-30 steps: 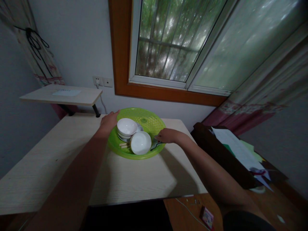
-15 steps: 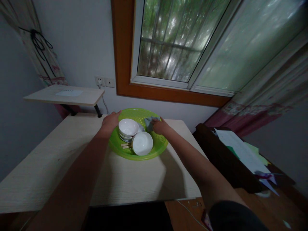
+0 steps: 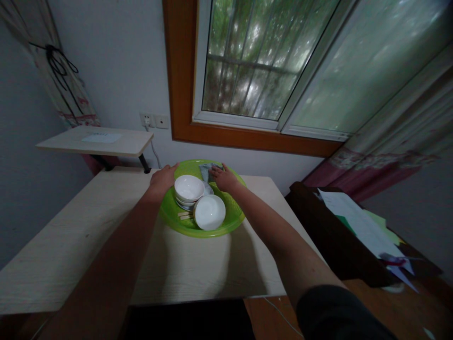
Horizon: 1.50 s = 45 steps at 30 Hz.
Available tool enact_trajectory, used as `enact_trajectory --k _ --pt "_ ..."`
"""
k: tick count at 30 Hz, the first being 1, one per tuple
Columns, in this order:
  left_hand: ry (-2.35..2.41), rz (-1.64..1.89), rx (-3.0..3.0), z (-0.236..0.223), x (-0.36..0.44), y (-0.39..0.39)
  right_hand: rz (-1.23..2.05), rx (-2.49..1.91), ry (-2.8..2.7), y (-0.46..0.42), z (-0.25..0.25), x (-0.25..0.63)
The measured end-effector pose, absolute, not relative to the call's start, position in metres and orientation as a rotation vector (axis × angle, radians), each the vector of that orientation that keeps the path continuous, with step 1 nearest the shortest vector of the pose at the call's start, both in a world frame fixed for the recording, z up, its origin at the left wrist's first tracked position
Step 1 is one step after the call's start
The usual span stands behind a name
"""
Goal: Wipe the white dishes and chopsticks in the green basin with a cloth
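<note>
A round green plastic basin [image 3: 235,222] rests on the pale wooden table. Its left rim is held by my left hand [image 3: 163,180], whose fingers are partly hidden. My right hand [image 3: 223,179] is over the far right part of the basin, fingers stretched and apart, touching a grey cloth [image 3: 205,172] that lies against the far inner side. Stacked white bowls [image 3: 189,187] stand in the left of the basin. Another white bowl [image 3: 210,212] leans tilted in front, beside the ends of wooden chopsticks [image 3: 185,215]. Behind the bowls a further whitish dish [image 3: 208,189] shows in part.
A raised wooden shelf [image 3: 95,141] with a paper on it stands at the table's back left. Behind the table are a wall socket [image 3: 146,119] and a wood-framed window [image 3: 247,146]. To the right, papers [image 3: 361,226] lie on dark brown furniture [image 3: 325,236].
My right hand has moved left along the basin's far side, and the cloth has shifted left with it. Its fingers have spread from around the cloth. My left hand stays at the rim.
</note>
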<state>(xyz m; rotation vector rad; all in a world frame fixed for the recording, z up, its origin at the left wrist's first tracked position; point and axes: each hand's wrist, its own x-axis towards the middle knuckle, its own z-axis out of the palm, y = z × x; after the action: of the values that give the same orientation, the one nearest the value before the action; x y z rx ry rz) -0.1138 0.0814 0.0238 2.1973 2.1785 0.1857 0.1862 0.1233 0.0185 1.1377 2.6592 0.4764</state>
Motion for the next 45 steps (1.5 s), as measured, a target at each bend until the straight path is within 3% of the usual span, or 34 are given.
enact_trajectory --k 23,45 --pt "2.199 0.18 2.226 0.023 -0.113 0.082 0.601 1.393 2.597 0.104 0.017 0.182" --pt "2.184 0.173 2.231 0.022 -0.113 0.084 0.628 1.298 2.651 0.112 0.007 0.176"
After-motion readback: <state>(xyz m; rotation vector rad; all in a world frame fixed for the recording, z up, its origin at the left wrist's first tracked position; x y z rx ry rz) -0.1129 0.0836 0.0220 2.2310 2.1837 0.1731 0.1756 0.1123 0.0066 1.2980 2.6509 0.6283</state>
